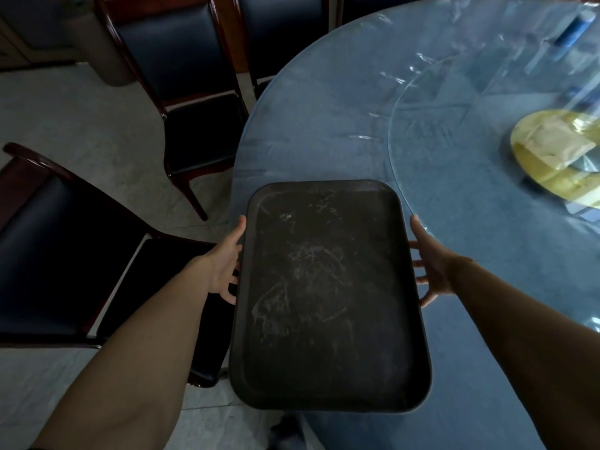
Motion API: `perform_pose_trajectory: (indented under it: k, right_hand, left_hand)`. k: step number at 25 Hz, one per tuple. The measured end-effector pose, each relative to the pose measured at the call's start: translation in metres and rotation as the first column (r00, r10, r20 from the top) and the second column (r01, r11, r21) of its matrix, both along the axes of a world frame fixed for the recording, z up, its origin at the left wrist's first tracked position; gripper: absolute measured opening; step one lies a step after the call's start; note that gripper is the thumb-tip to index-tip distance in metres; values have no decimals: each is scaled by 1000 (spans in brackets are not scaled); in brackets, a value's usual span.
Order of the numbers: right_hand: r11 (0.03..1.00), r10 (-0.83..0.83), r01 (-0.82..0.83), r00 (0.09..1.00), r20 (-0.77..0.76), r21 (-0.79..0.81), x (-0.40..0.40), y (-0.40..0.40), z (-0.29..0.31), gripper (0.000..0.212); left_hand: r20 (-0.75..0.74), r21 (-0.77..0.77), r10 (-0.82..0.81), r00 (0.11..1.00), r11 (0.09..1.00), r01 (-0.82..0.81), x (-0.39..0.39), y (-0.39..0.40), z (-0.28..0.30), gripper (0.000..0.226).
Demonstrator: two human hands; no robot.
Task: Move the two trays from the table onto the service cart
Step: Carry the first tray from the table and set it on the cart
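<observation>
A dark, scuffed rectangular tray [328, 293] is held in front of me, partly over the edge of the round table [324, 131] and partly over the floor. My left hand [225, 263] grips its left long edge, thumb on the rim and fingers underneath. My right hand [430, 264] holds the right long edge with the fingers spread under it. The tray is empty. No second tray and no service cart are in view.
The table has a blue cloth under clear plastic, with a glass turntable [470, 131] carrying a yellow plate [558, 151]. Dark-seated wooden chairs stand at left [65, 248] and behind [194, 108]. Pale tiled floor [81, 125] lies between them.
</observation>
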State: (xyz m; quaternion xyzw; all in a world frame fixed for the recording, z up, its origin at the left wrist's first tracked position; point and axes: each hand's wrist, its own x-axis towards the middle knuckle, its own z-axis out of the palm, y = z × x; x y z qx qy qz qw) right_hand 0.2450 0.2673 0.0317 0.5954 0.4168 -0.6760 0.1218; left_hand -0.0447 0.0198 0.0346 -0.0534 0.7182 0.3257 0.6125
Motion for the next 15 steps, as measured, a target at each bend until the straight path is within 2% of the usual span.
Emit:
perform_pose_trajectory:
  k: [6,15]
  right_hand:
    - [997,-29,32,999,-37,73,3,-16,38,119]
    - [967,-188,201,978,-90,159,32,-53,98,110]
  left_hand:
    - [-47,47,-52,998,997,54,-2,-3,30,103]
    - [-96,172,-191,977,963,206,-4,2,90,81]
